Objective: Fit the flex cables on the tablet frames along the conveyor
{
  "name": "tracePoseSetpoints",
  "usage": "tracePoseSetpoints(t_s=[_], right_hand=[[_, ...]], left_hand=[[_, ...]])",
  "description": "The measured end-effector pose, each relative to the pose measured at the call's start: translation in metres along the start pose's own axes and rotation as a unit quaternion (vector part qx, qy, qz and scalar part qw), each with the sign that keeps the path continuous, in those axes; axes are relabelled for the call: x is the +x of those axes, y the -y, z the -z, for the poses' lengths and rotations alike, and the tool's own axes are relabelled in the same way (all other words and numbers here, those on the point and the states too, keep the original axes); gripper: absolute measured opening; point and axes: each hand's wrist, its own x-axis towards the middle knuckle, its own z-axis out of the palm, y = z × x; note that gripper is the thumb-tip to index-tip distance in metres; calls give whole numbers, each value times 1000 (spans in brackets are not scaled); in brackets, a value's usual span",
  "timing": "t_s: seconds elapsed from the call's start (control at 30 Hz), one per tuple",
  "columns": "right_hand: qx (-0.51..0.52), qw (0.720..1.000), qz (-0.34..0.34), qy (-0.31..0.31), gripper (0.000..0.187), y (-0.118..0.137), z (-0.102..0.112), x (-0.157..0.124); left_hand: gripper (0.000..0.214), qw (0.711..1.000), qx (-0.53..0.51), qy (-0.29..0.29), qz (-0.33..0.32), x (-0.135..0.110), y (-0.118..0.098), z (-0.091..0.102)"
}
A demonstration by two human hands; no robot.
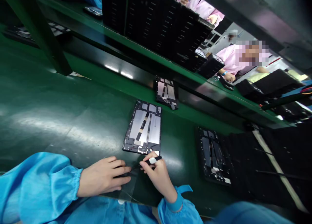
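An opened tablet (156, 130) lies on the green bench in front of me, its silver inner plates, dark ribbon cables and lower circuit board exposed. Just below its bottom edge, my right hand (157, 172) is closed around a slim black tool (158, 158) with a white patch. The tool's thin end points left, towards my other hand; its exact kind is unclear. My left hand (104, 175) rests palm down on the bench, fingers stretched out and slightly apart. Its fingertips are close to the tool's thin end; whether they touch it cannot be made out.
Behind the tablet lies another opened one (167, 91), and a third (214, 157) sits to the right beside black material (268, 159). A green post (52, 45) rises at left. Stacked black trays (156, 26) fill the shelf above. Across it, a person in pink (230, 56) works.
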Motion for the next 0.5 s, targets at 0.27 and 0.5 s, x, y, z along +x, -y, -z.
tracePoseSetpoints(t_s=[0.27, 0.5], right_hand=[[-65, 996, 54, 5, 16, 6, -1, 3], [-53, 998, 29, 8, 20, 1, -3, 3]], left_hand=[[21, 1000, -10, -7, 14, -3, 2, -1], [23, 1000, -9, -3, 15, -1, 2, 0]])
